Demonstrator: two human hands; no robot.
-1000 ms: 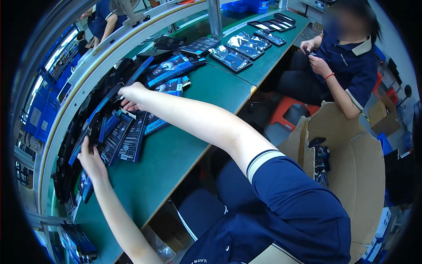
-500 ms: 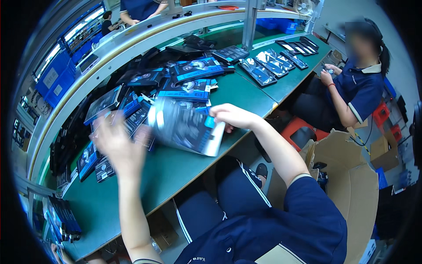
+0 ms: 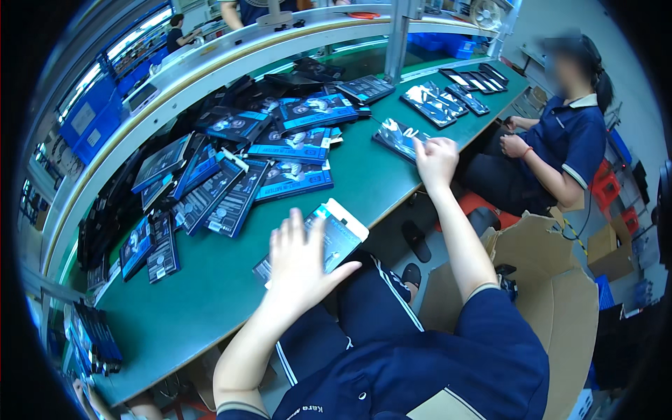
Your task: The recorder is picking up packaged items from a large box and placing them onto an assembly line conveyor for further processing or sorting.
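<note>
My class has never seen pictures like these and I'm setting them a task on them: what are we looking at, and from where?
There is no machine here, only a person's bare hands. Every picture comes from a wide fisheye camera on that person's head, looking down, so straight edges bend.

On the green table lies a heap of dark-and-blue boxes. Farther along are more shiny packs.

The left hand is spread over a box with a pale end flap. The right hand is at the near end of a shiny pack; its grip is partly hidden.

A co-worker sits at the right.
</note>
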